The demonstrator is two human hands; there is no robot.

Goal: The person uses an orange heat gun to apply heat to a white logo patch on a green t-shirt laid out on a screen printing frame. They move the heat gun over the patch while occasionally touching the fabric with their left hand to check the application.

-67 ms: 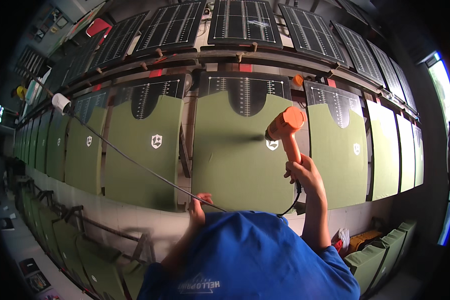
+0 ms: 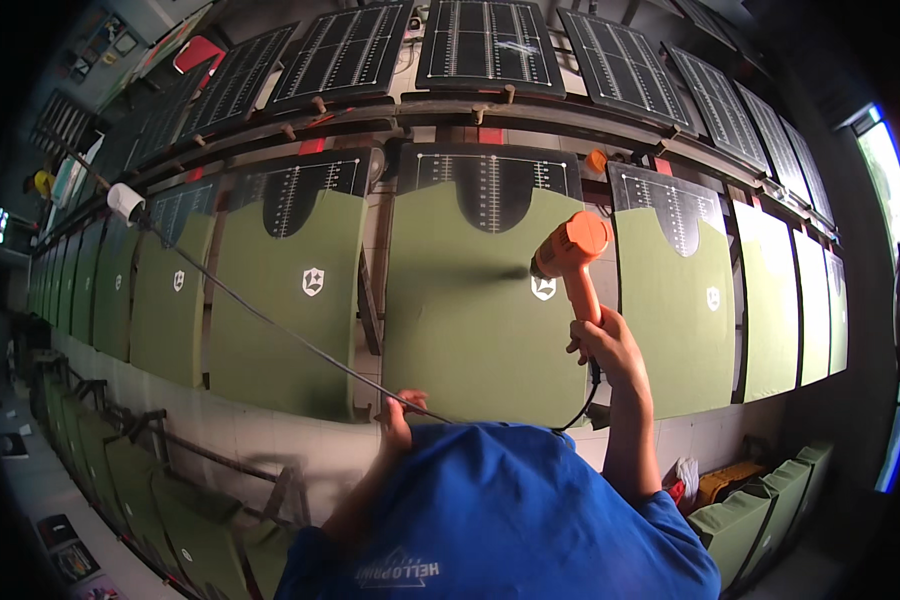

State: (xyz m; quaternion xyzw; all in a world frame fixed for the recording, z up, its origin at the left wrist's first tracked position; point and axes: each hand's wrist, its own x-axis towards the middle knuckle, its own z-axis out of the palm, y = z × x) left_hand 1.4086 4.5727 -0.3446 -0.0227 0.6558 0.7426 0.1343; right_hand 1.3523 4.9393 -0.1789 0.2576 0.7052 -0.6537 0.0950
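My right hand (image 2: 610,345) is wrapped round the handle of an orange heat gun (image 2: 575,255). Its dark nozzle points left, just over the white shield print (image 2: 543,288) on a green fabric piece (image 2: 470,340) with a curved neck cutout. That piece lies flat on a black board with white ruler marks (image 2: 494,180); a dark shadow stretches left from the nozzle. Near the cloth's lower left corner, my left hand (image 2: 400,415) has its fingers closed round a grey cable (image 2: 300,340), which runs up left to a white cylindrical fitting (image 2: 125,203).
More green pieces on boards stand in line to the left (image 2: 285,300) and right (image 2: 678,310). Behind a dark rail (image 2: 450,108) is a row of bare marked boards (image 2: 490,50). Tilted green-covered boards (image 2: 740,525) sit low at right. A black cord (image 2: 592,395) hangs from the heat gun.
The heat gun has shifted very slightly. The cable and its white fitting have swung a little to the right. Both hands keep their holds.
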